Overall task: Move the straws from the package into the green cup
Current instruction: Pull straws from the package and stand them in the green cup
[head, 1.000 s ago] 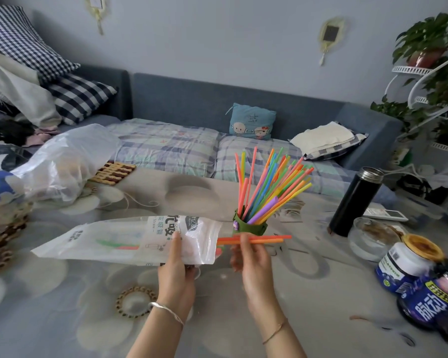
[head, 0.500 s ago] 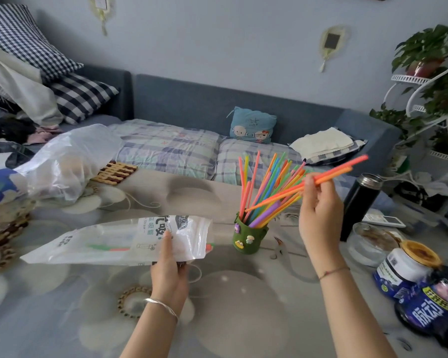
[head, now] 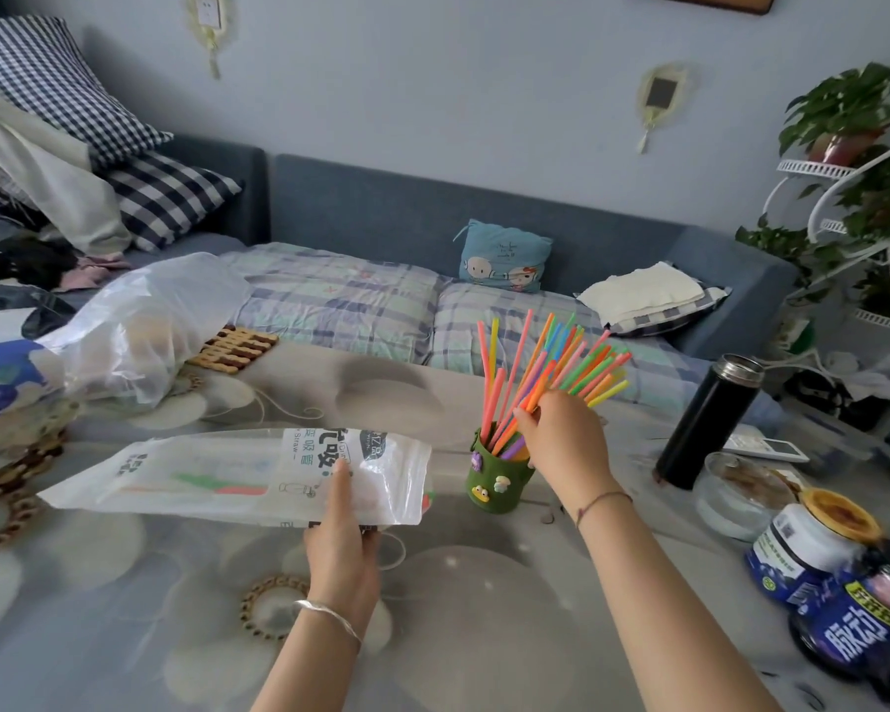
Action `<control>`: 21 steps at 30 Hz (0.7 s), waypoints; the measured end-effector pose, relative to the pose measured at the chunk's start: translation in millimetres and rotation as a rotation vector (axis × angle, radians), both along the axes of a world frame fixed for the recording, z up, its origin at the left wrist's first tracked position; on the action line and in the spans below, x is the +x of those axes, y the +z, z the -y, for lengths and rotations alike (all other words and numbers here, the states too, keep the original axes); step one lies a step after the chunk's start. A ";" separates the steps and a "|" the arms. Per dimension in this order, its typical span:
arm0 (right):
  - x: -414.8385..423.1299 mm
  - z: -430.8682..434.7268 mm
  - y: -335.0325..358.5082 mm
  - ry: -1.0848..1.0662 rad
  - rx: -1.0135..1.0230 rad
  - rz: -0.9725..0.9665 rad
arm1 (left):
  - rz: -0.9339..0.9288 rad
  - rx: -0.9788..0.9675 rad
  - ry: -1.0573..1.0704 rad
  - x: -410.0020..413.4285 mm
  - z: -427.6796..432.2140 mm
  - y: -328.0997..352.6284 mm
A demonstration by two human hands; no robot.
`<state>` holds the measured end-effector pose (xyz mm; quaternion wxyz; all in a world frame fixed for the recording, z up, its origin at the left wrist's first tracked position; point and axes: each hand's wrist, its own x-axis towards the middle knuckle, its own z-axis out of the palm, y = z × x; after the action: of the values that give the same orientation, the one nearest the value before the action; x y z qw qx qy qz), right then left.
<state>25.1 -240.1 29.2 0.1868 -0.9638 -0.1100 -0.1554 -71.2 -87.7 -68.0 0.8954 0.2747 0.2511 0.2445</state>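
Right hand (head: 561, 434) pinches orange straws (head: 538, 390) over green cup (head: 497, 480), hiding its rim; left hand (head: 343, 531) grips package (head: 237, 475).

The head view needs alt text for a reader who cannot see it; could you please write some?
A person's right hand lowers orange straws into a green cup already full of coloured straws, while the left hand holds a nearly empty straw package above a floral-patterned table.
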 end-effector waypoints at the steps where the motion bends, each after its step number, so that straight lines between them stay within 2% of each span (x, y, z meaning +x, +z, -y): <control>1: 0.1 -1.1 -2.1 0.011 0.056 -0.016 | -0.006 -0.004 0.003 -0.5 -0.4 0.9; 4: -8.2 1.3 -10.7 0.043 0.305 0.008 | 0.009 -0.015 0.006 -1.5 -1.0 4.2; 8: -44.2 2.6 -29.8 -0.009 0.454 0.217 | -0.022 0.003 0.011 -0.7 0.0 2.6; 9: -54.5 -0.9 -36.3 0.028 0.515 0.203 | -0.028 0.005 0.013 -0.1 0.5 1.7; 11: -71.2 -12.4 -49.2 0.174 0.728 0.030 | -0.049 0.018 0.026 0.4 2.0 1.6; 13: -80.8 -25.9 -56.1 0.269 0.920 -0.230 | -0.068 0.031 0.038 -0.2 4.0 2.4; 15: -83.6 -34.9 -62.5 0.287 0.944 -0.412 | -0.082 0.048 0.041 0.0 6.3 1.9; 18: -84.2 -41.1 -72.1 0.317 0.932 -0.442 | -0.087 0.064 0.010 0.1 9.7 0.9; 21: -83.0 -38.6 -79.0 0.283 1.017 -0.468 | -0.060 0.067 -0.045 0.2 9.2 0.8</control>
<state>-57.9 -201.5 -49.8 0.6650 -0.7374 -0.1053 0.0551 -71.0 -96.9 -67.2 0.8831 0.3172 0.2632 0.2243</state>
